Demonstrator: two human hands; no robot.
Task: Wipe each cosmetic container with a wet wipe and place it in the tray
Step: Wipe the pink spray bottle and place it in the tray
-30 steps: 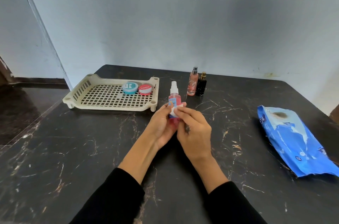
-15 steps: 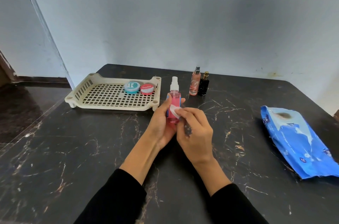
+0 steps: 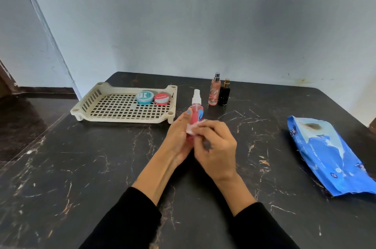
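Observation:
My left hand grips a pink spray bottle with a white pump, held upright above the middle of the table. My right hand presses a small white wet wipe against the bottle's lower front. The bottle's base is hidden by my fingers. A cream slotted tray lies at the back left and holds a teal jar and a red jar in its right part. A peach spray bottle and a black bottle with a gold cap stand side by side behind my hands.
A blue wet wipe pack lies on the right side of the black marble table. A pale wall rises right behind the table's far edge. The table's left edge drops to a dark floor.
The wipe in my right hand has slid down the bottle from its upper label to its lower body. My left hand keeps the bottle in nearly the same place.

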